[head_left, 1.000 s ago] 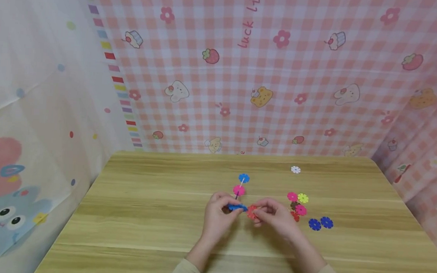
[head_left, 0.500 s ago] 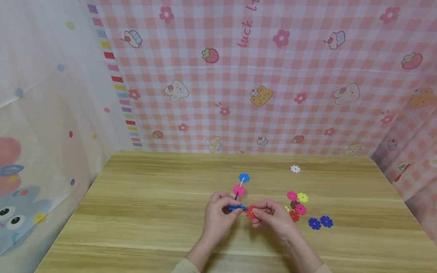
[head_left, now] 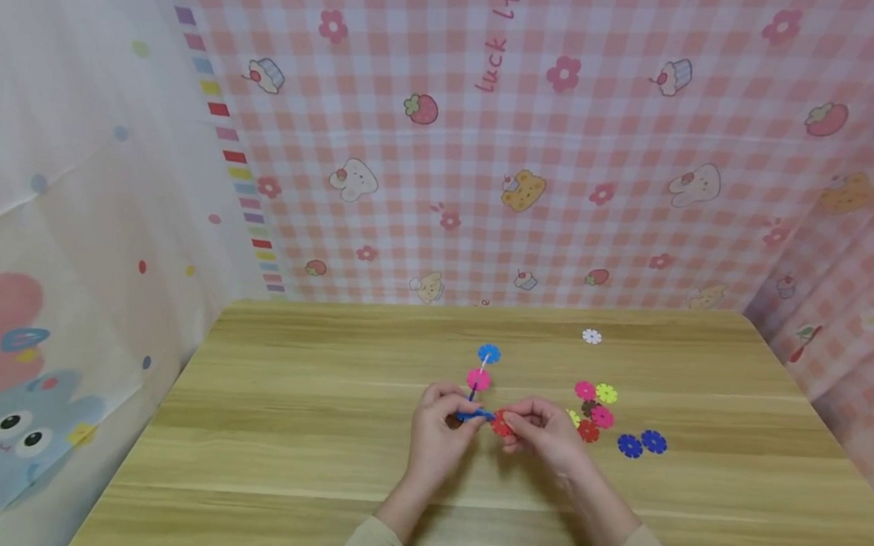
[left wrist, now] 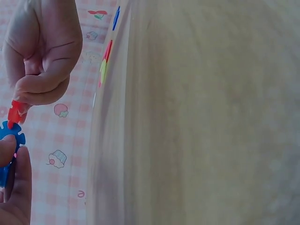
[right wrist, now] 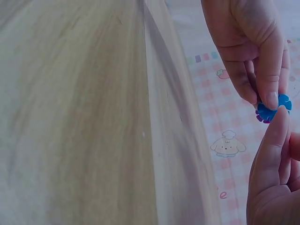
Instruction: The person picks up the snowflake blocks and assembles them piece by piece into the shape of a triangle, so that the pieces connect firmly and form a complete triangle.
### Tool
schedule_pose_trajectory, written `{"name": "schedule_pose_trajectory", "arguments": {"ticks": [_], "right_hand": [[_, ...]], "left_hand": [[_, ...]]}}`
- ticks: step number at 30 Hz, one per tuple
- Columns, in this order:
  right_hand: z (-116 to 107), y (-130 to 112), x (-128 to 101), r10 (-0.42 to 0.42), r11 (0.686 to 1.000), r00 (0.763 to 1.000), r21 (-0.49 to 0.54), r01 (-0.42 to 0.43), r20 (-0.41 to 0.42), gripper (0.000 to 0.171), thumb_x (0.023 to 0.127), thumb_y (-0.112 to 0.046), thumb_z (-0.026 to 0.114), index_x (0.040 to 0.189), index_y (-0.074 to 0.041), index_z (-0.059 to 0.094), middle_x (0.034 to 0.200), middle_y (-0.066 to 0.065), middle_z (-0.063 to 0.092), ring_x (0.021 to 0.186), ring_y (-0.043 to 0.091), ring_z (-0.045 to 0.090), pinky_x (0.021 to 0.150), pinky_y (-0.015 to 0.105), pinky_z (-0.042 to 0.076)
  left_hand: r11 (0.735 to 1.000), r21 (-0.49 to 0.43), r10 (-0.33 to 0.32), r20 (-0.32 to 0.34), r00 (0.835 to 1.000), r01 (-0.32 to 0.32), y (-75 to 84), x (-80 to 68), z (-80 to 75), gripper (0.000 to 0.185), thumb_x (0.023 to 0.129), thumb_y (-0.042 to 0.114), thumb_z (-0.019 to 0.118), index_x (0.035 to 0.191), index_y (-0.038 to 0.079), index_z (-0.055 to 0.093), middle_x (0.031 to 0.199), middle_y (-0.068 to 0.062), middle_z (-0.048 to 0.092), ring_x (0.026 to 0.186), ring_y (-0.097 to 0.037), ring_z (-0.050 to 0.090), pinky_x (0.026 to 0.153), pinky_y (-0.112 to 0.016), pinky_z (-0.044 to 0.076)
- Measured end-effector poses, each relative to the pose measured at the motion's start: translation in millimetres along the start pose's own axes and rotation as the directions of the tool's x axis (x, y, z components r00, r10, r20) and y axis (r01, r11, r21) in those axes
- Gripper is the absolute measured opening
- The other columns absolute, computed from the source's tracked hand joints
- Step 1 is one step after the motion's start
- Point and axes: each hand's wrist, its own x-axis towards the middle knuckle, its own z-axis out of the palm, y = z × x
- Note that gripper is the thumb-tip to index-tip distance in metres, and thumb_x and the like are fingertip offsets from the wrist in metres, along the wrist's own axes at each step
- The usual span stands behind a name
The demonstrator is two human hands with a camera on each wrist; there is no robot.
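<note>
Fingers of the left hand [head_left: 439, 423] still pinch a blue disc [head_left: 476, 414], the right hand [head_left: 543, 434] now pressing its red disc [head_left: 501, 425] against it, joining them.

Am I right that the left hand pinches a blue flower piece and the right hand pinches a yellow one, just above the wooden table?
Not quite: the piece in the right hand is a red flower piece, not yellow, as the head view shows. The left hand does pinch the blue flower piece above the wooden table.
</note>
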Motion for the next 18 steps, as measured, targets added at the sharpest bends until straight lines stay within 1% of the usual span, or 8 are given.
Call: {"name": "schedule_pose_trajectory", "arguments": {"ticks": [5, 9, 11, 14, 16, 18], "right_hand": [[3.0, 0.5, 2.0, -0.004, 1.000, 0.999, -0.013, 0.004, -0.032, 0.005, 0.096, 0.004, 0.058, 0.096, 0.003, 0.063, 0.080, 0.006, 0.066, 0.066, 0.013, 0.065, 0.066, 0.027, 0.058], [2.1, -0.7, 5.3, -0.023, 0.999, 0.999, -0.026, 0.022, -0.034, 0.005, 0.096, 0.004, 0.058, 0.099, 0.006, 0.062, 0.081, 0.007, 0.066, 0.066, 0.013, 0.065, 0.067, 0.027, 0.058], [0.9, -2.2, 6.5, -0.028, 0.999, 0.999, -0.046, 0.027, -0.017, 0.011, 0.096, 0.002, 0.059, 0.104, 0.010, 0.062, 0.084, 0.007, 0.067, 0.068, 0.013, 0.066, 0.069, 0.028, 0.058], [-1.2, -5.1, 7.4, -0.031, 0.994, 1.000, -0.103, 0.031, 0.003, 0.023, 0.096, 0.000, 0.061, 0.112, 0.016, 0.059, 0.090, 0.008, 0.070, 0.074, 0.013, 0.067, 0.073, 0.028, 0.058], [-2.5, -7.1, 7.7, -0.034, 0.988, 0.999, -0.150, 0.034, 0.002, 0.029, 0.095, -0.002, 0.063, 0.116, 0.017, 0.058, 0.093, 0.009, 0.070, 0.077, 0.013, 0.067, 0.074, 0.027, 0.058], [-4.1, -8.3, 8.4, -0.032, 0.982, 0.999, -0.188, 0.030, -0.006, 0.032, 0.095, -0.003, 0.065, 0.119, 0.017, 0.058, 0.095, 0.011, 0.071, 0.079, 0.015, 0.067, 0.074, 0.027, 0.058]], "left_hand": [[0.999, 0.024, 0.030, 0.016, 0.999, -0.030, 2.5, 1.9, -0.8, 0.014, 0.074, -0.008, 0.082, 0.083, -0.001, 0.075, 0.098, -0.008, 0.058, 0.085, -0.019, 0.059, 0.068, -0.025, 0.055], [0.999, 0.030, 0.021, 0.024, 0.999, -0.022, 4.1, 6.9, -2.0, 0.013, 0.075, -0.005, 0.083, 0.085, 0.000, 0.075, 0.099, -0.007, 0.059, 0.087, -0.019, 0.059, 0.069, -0.025, 0.055], [1.000, 0.024, 0.005, 0.016, 1.000, -0.006, 3.0, 8.1, -2.9, 0.014, 0.075, -0.004, 0.083, 0.085, 0.000, 0.075, 0.099, -0.006, 0.059, 0.086, -0.019, 0.058, 0.069, -0.025, 0.055], [1.000, 0.008, -0.013, 0.014, 1.000, 0.013, 0.6, 8.1, -4.3, 0.015, 0.075, -0.004, 0.083, 0.087, 0.000, 0.075, 0.099, -0.007, 0.059, 0.087, -0.019, 0.059, 0.071, -0.026, 0.056], [1.000, -0.008, -0.012, 0.030, 0.999, 0.012, -0.7, 7.9, -5.5, 0.016, 0.076, -0.004, 0.082, 0.090, -0.002, 0.074, 0.102, -0.009, 0.059, 0.089, -0.021, 0.060, 0.073, -0.027, 0.057], [1.000, 0.004, 0.001, 0.045, 0.999, -0.002, -1.0, 8.2, -7.4, 0.018, 0.077, -0.003, 0.082, 0.093, -0.001, 0.074, 0.105, -0.010, 0.058, 0.091, -0.022, 0.061, 0.076, -0.029, 0.057]]}}
